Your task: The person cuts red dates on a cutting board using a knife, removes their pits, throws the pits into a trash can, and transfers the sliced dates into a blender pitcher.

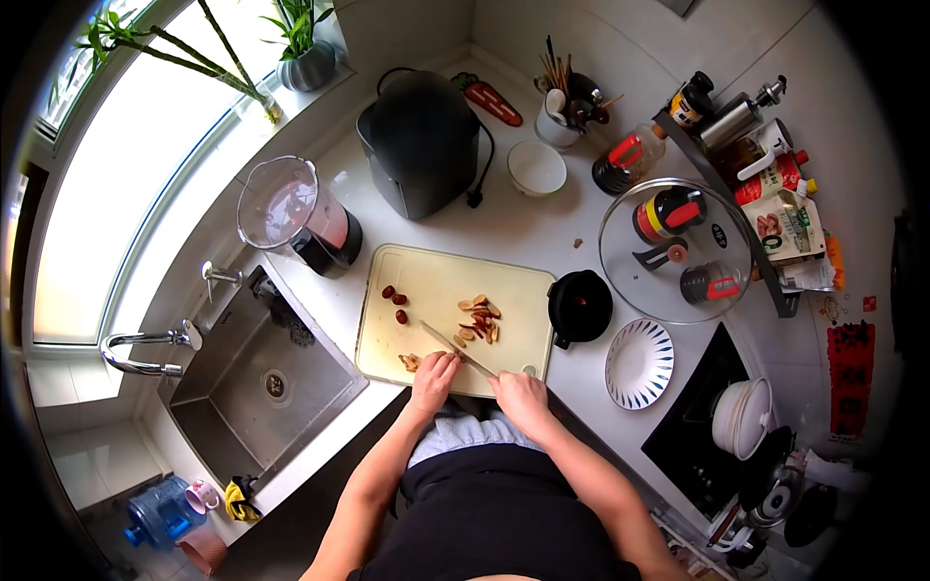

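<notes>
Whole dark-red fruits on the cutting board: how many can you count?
3, all on the left part of the cutting board: the uppermost fruit, the middle fruit just below it, and the lowest fruit. The left hand may hide another.

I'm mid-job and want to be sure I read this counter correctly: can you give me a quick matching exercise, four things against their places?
Things
1. Knife
2. Whole red fruits
3. Blue-marked plate
4. White bowl

Places
A. On the counter, between the cutting board and the black hob
B. Just right of the large black appliance
C. In the right hand
D. On the cutting board, left of the reddish cut pieces

Right pairs: 1-C, 2-D, 3-A, 4-B
</notes>
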`<state>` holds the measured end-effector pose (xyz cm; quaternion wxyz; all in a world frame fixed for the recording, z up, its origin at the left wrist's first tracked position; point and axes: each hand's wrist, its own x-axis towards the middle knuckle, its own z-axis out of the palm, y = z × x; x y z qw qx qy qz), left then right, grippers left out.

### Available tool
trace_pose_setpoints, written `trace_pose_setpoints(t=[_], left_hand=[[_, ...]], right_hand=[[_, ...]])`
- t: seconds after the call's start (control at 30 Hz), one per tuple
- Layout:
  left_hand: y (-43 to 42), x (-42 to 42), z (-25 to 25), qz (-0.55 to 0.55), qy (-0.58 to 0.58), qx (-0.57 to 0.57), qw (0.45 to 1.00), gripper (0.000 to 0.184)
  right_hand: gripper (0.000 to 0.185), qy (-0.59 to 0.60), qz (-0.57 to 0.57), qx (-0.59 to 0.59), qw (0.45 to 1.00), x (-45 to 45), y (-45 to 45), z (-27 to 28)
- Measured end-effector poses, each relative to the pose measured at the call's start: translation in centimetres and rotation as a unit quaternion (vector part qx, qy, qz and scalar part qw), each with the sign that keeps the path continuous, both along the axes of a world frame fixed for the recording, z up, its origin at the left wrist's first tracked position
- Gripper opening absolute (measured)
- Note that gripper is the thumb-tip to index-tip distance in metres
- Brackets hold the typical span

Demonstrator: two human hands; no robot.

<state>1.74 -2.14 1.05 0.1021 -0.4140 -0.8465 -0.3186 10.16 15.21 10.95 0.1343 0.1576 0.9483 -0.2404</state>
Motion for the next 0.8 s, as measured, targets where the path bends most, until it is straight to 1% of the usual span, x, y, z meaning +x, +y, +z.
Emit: trace_pose_setpoints(t=[0.07,0.2,0.33,0.4,0.5,0.57,0.63,0.73,0.8], left_hand=[[0.0,-0.1,-0.2,-0.003,-0.004,0.003,1.000,0.030],[0.0,-0.1,-0.1,-0.006,-0.016,0.005,1.000,0.031],[-0.6,0.1,0.0,-0.008,-0.024,-0.003,1.000,0.030],[-1.0,0.4,0.2,-0.012,-0.029,-0.009,0.999,0.027],[-1.4,0.9,0.1,0.008,-0.017,0.000,1.000,0.025],[-1.6,1.2,0.1,0.016,-0.026,0.001,1.000,0.024],[-1.8,1.4,0.3,0.021,-0.034,0.003,0.999,0.024],[-1.8,1.6,0.5,0.036,-0.031,0.005,0.999,0.024],[-1.6,1.7,0.5,0.050,-0.030,-0.004,0.998,0.027]], right_hand=[[0.032,0.005,-0.004,0.001,1.000,-0.5,-0.6,-1.7],[0.032,0.018,-0.021,0.000,1.000,-0.9,-0.9,-3.2],[0.039,0.036,-0.052,-0.057,0.996,-1.8,-0.2,-3.5],[0.043,0.038,-0.071,-0.087,0.993,-1.5,0.3,-3.0],[0.042,0.012,-0.061,-0.065,0.996,-0.7,0.7,-0.3],[0.041,0.006,-0.051,-0.060,0.997,0.3,1.0,0.5],[0.040,0.001,-0.042,-0.056,0.998,1.3,1.3,1.1],[0.037,0.032,-0.019,-0.047,0.998,2.2,1.4,1.3],[0.036,0.032,-0.004,-0.036,0.999,2.3,1.2,1.2]])
